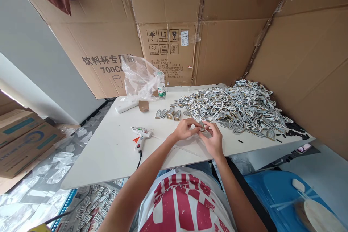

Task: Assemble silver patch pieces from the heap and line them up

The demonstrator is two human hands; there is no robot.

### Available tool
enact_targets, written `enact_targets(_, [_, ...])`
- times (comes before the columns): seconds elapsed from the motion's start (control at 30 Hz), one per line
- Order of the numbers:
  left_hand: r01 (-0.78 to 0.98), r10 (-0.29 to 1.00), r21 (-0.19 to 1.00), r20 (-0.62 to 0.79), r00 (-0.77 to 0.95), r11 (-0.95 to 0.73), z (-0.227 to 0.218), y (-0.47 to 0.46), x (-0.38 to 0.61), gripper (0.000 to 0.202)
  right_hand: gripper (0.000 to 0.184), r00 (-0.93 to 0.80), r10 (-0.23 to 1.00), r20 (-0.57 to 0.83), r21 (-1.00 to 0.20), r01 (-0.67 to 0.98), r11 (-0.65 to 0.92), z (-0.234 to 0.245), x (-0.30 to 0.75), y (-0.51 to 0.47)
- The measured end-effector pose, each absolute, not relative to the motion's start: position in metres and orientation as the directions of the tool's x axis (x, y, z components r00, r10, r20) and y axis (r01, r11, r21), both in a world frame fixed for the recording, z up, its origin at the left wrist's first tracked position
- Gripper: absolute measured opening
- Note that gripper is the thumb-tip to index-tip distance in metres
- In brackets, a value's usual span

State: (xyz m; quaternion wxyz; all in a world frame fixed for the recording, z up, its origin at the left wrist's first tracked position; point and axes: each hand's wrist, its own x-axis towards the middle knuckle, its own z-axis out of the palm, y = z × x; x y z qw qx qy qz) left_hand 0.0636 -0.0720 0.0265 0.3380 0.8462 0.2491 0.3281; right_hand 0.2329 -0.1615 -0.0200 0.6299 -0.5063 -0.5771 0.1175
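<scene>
We pinch a small silver, arch-shaped metal clip (202, 126) between both hands, just above the near part of the white table (103, 152). Our left hand (185, 129) grips its left end with bent fingers pressed together; our right hand (213, 138) holds the other end from the right. Behind lies a big heap of silver and white clips (236, 107). A white hot glue gun (141, 136) rests to the left, near a crumpled clear plastic bag (140, 78).

A makeshift craft workshop: cardboard walls (223, 43), glue gun (141, 136), heaped clips (236, 107).
</scene>
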Motion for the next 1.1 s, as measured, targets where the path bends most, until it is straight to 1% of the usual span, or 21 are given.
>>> enact_targets(0.27, [0.173,0.626,0.746,0.382,0.680,-0.643,0.027,-0.071,0.063,0.032,0.042,0.374,0.757,0.535,-0.839,0.338,0.426,-0.021,0.233,-0.161])
enact_targets(0.43, [0.171,0.587,0.702,0.408,0.699,-0.692,0.022,-0.068,0.063,0.038,0.043,0.420,0.783,0.459,-0.889,0.230,0.397,-0.025,0.235,-0.159])
enact_targets(0.57, [0.193,0.568,0.652,0.431,0.701,-0.733,0.017,-0.067,0.064,0.034,0.045,0.428,0.800,0.420,-0.907,0.176,0.382,-0.027,0.236,-0.158])
enact_targets(0.73, [0.250,0.563,0.580,0.456,0.689,-0.775,0.015,-0.068,0.064,0.025,0.045,0.421,0.812,0.403,-0.915,0.159,0.371,-0.028,0.236,-0.157])
enact_targets(0.9, [0.315,0.564,0.513,0.456,0.689,-0.799,0.015,-0.070,0.064,0.021,0.043,0.421,0.816,0.395,-0.918,0.147,0.368,-0.030,0.236,-0.156])
enact_targets(1.1, [0.359,0.578,0.480,0.462,0.673,-0.801,0.012,-0.071,0.064,0.012,0.043,0.411,0.824,0.390,-0.920,0.138,0.366,-0.030,0.236,-0.156])
